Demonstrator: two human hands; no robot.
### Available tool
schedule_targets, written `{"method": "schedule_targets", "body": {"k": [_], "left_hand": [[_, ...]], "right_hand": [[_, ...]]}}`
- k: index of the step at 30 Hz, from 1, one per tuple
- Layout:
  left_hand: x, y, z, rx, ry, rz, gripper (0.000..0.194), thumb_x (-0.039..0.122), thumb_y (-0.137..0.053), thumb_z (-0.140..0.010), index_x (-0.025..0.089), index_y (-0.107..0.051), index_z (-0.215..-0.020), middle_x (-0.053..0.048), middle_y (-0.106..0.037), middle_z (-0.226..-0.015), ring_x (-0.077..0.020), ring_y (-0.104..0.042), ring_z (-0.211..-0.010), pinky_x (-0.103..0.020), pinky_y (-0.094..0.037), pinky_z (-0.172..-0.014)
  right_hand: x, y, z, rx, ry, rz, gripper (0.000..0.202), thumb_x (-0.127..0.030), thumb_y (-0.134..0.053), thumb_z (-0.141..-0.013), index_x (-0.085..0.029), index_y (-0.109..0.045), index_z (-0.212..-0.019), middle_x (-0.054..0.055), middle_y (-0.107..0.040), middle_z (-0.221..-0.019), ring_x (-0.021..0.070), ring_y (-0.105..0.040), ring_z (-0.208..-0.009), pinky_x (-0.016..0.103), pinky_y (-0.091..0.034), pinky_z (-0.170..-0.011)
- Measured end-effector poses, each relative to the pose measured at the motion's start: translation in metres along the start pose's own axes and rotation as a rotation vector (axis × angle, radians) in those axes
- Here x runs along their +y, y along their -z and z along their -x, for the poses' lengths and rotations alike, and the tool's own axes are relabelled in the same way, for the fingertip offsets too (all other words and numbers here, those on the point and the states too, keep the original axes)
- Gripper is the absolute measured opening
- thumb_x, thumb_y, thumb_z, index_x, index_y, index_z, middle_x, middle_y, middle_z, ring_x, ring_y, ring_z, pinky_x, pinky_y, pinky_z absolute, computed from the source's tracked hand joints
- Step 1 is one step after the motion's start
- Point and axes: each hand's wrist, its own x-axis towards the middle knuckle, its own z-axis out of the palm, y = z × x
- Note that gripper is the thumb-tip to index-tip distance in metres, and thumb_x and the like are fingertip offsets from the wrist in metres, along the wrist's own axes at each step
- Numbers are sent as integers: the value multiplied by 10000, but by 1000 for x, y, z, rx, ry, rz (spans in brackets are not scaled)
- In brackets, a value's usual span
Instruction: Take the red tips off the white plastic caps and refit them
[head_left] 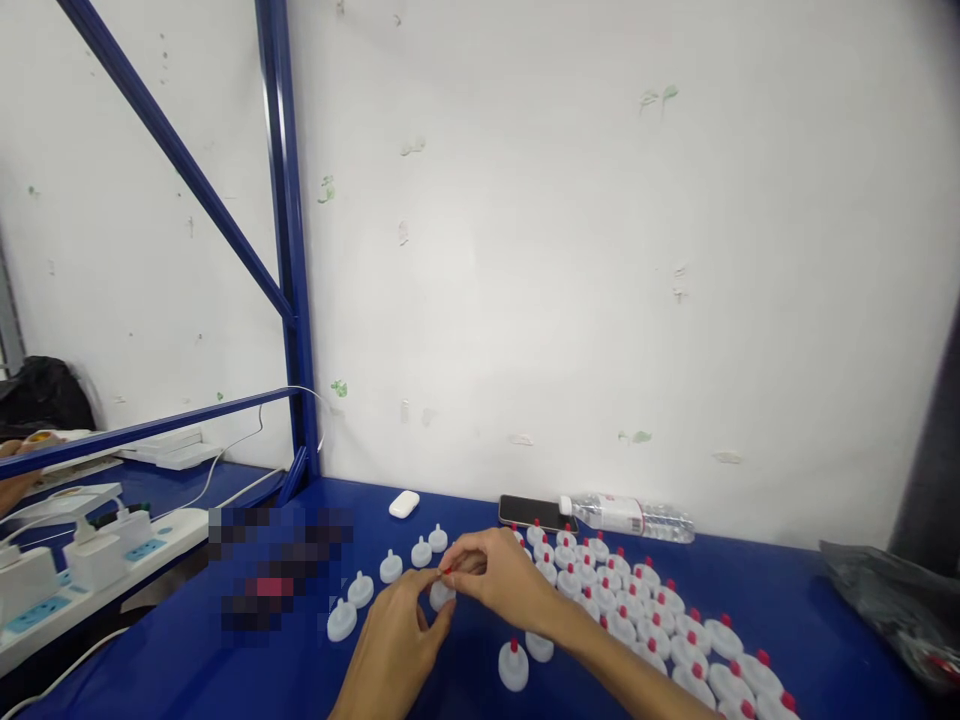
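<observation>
Between my hands is a small white squeeze bottle [442, 597], partly hidden by fingers. My left hand [397, 635] is closed around its side. My right hand [506, 580] pinches a small red cap [448, 571] at the bottle's tip; whether it is fully seated I cannot tell. Left of my hands stand several white bottles with bare nozzles, such as an uncapped bottle [391, 567]. To the right, many red-tipped bottles stand close together, one capped bottle [514, 665] nearest me.
Along the wall lie a white case [404, 504], a phone [536, 513] and a clear plastic bottle [630, 516]. A dark plastic bag [892, 610] sits at the right. A power strip [150, 550] with plugs and a blue metal post [289, 250] stand left. Part of the table is pixelated.
</observation>
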Motion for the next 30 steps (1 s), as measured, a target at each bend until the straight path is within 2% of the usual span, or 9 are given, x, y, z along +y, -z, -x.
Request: {"method": "schedule_targets", "body": {"k": [5,10,15,20,25,27,30], "left_hand": [[-4,-2,2,-59,11,-56,298,301,-564,-871,191,-709,-1107,-44,-740,-880,-215,-668,-776,-317,-441,-722],[-6,-5,7,-130,9,-104,218,290,-625,-819,184,-688,-999,-78,-670,-1100,-237,-646,-942,-338,-436,-791],[-7,-7,5,-151,2,-120,233,294,-594,-840,192,-666,-1037,-84,-639,-1130,-245,-635,-1007,-354,-438,-828],[-9,-9,5,-144,2,-124,210,312,-612,-819,195,-666,-984,-75,-653,-1095,-253,-644,-971,-348,-437,-784],[-6,-7,0,-112,-45,-136,157,221,-651,-764,206,-689,-916,-40,-706,-910,-233,-674,-829,-310,-420,-682],[-3,-5,-3,-78,-91,-152,178,202,-596,-821,220,-697,-967,-37,-726,-903,-223,-686,-816,-305,-430,-675],[2,-1,-6,-5,-172,-185,261,266,-504,-935,240,-679,-1127,-62,-732,-1068,-233,-686,-940,-336,-478,-785]], "right_hand": [[4,0,0,-64,2,58,132,-174,-711,-769,-176,-791,-874,34,-778,-782,183,-735,-735,234,-540,-673],[4,3,4,-145,0,131,115,-147,-739,-720,-193,-803,-804,7,-766,-718,172,-721,-679,219,-508,-636],[3,2,6,-133,6,196,129,-191,-713,-771,-213,-821,-840,6,-759,-715,174,-699,-697,250,-488,-699],[8,5,4,-170,-79,123,150,-281,-740,-773,-196,-824,-864,20,-756,-735,169,-679,-688,233,-463,-617],[11,14,-1,-249,-167,-19,175,-303,-818,-684,-180,-810,-809,3,-725,-706,160,-669,-708,230,-486,-662],[8,18,-3,-217,-194,-65,211,-285,-843,-651,-175,-792,-825,9,-729,-768,170,-675,-790,233,-496,-707],[-2,24,-3,-155,-227,-173,491,-265,-878,-610,-197,-732,-1074,38,-728,-1056,190,-665,-1010,242,-516,-811]]}}
